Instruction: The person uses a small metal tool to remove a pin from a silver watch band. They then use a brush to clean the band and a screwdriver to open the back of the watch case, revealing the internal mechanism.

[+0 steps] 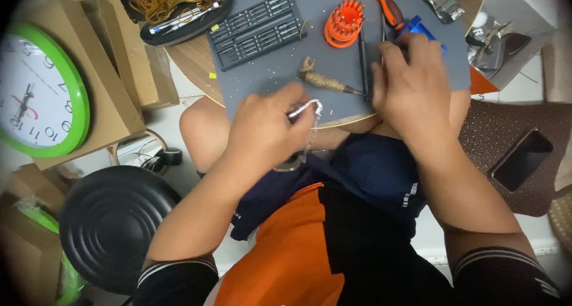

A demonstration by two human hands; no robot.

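left hand (265,130) pinched shut on a thin white looped cord (307,108), lifted off the grey work mat (274,73). right hand (411,85) closed on a slim black tool (362,61), twine-wrapped spike (325,81) between the hands.

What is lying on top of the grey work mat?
On the grey mat: a black bit case, orange bit holder, twine-wrapped tool, orange-handled screwdriver. The right hand covers whatever lies beneath it.
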